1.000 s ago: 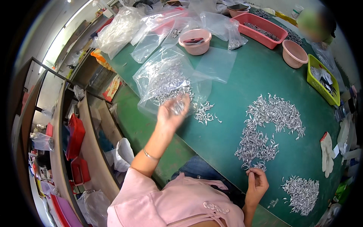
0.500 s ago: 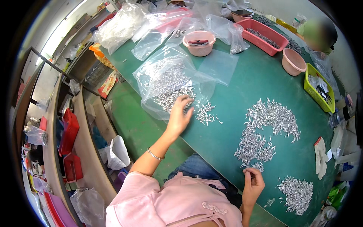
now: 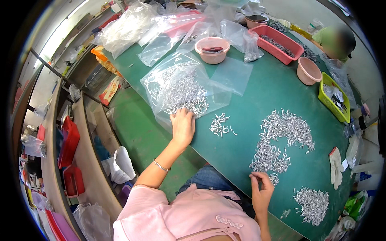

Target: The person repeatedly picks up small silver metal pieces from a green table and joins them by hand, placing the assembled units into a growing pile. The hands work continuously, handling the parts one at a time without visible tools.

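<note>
My left hand (image 3: pixel 183 127) rests at the near edge of a clear plastic bag (image 3: pixel 161 108), its fingers curled onto the film. Inside the bag lies a heap of small curved silvery pieces (image 3: pixel 183 88), metallic in look. To the right of this hand is a little loose group of the same pieces (image 3: pixel 220 125). My right hand (image 3: pixel 261 190) hovers by the table edge, thumb and forefinger together; anything between them is too small to make out. It is beside the lower end of a large curved pile (image 3: pixel 270 157) of these pieces.
Another silvery pile (image 3: pixel 313 206) lies at the near right, with a white glove (image 3: pixel 335 168) above it. Pink tubs (image 3: pixel 212 57), a red tray (image 3: pixel 277 50) and a yellow-green basket (image 3: pixel 333 105) stand farther back. A co-worker (image 3: pixel 335 42) is at the far right. Shelving (image 3: pixel 86 160) runs along the left.
My left hand has drawn back toward me, away from the loose pieces to the bag's near edge, and its fingers have curled. My right hand has shifted slightly left.
</note>
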`<action>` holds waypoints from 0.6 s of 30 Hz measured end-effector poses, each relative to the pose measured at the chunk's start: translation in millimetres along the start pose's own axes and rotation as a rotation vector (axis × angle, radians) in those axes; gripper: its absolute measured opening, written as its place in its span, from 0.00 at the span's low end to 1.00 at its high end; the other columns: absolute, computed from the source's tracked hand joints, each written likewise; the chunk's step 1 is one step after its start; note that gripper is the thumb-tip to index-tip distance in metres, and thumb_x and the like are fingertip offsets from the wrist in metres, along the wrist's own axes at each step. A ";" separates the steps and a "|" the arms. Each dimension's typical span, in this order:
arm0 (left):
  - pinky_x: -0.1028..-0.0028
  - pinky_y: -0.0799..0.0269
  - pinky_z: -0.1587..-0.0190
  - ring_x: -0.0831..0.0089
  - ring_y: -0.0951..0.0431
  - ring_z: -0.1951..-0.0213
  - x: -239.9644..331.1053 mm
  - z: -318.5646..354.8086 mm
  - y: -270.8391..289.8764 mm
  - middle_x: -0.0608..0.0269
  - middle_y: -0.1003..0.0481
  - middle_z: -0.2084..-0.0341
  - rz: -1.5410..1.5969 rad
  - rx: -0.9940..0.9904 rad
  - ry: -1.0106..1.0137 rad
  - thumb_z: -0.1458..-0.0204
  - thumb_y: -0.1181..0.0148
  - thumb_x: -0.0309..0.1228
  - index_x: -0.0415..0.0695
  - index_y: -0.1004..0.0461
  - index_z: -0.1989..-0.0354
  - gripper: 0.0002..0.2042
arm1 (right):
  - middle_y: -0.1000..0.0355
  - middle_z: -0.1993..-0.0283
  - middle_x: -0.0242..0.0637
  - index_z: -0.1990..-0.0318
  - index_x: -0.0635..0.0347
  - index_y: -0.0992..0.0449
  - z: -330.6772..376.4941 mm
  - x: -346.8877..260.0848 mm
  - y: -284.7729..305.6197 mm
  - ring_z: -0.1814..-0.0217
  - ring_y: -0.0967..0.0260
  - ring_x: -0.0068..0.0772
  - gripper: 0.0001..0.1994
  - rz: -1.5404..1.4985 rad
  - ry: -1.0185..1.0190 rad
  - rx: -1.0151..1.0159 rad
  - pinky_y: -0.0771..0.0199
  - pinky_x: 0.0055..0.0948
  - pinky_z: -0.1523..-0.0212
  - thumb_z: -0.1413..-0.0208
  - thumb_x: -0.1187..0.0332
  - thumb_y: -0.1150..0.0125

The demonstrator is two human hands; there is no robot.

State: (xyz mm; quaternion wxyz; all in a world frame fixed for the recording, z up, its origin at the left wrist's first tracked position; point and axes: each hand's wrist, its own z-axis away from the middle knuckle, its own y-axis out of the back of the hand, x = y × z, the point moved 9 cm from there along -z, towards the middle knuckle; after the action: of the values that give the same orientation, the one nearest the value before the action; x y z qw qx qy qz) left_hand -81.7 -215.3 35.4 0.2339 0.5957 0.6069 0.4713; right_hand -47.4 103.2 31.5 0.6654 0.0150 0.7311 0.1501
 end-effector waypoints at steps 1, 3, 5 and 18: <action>0.63 0.44 0.57 0.63 0.33 0.61 -5.1 -3.6 2.2 0.60 0.32 0.69 0.022 0.029 0.019 0.57 0.44 0.23 0.42 0.27 0.70 0.04 | 0.29 0.67 0.40 0.65 0.68 0.27 -5.3 -3.7 -7.8 0.65 0.32 0.29 0.05 0.013 0.012 -0.044 0.33 0.24 0.64 0.51 0.81 0.46; 0.65 0.41 0.60 0.62 0.31 0.64 -9.2 -10.0 11.9 0.60 0.30 0.71 0.021 0.117 0.036 0.56 0.42 0.24 0.42 0.27 0.72 0.03 | 0.29 0.66 0.41 0.64 0.68 0.28 -17.2 -15.6 -21.2 0.65 0.31 0.33 0.07 0.072 0.071 -0.121 0.33 0.26 0.63 0.52 0.81 0.45; 0.65 0.39 0.62 0.59 0.30 0.66 -17.5 -14.2 14.9 0.57 0.30 0.73 0.097 0.145 0.060 0.55 0.43 0.23 0.40 0.27 0.72 0.03 | 0.29 0.64 0.44 0.63 0.68 0.28 -25.2 -24.4 -30.2 0.62 0.32 0.41 0.09 0.130 0.133 -0.188 0.33 0.31 0.60 0.54 0.79 0.43; 0.66 0.35 0.68 0.59 0.30 0.73 -19.6 -72.1 73.8 0.52 0.31 0.76 0.279 0.225 0.021 0.56 0.42 0.21 0.37 0.28 0.72 0.03 | 0.28 0.65 0.44 0.67 0.67 0.26 -22.6 -20.3 6.7 0.62 0.32 0.42 0.07 0.335 0.146 -0.075 0.33 0.32 0.59 0.57 0.81 0.42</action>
State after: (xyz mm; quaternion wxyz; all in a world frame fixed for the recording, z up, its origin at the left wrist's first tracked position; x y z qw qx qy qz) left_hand -102.0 -266.3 124.8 0.0916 0.6914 0.5699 0.4345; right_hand -68.3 100.7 54.4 0.5762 0.1009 0.7588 0.2866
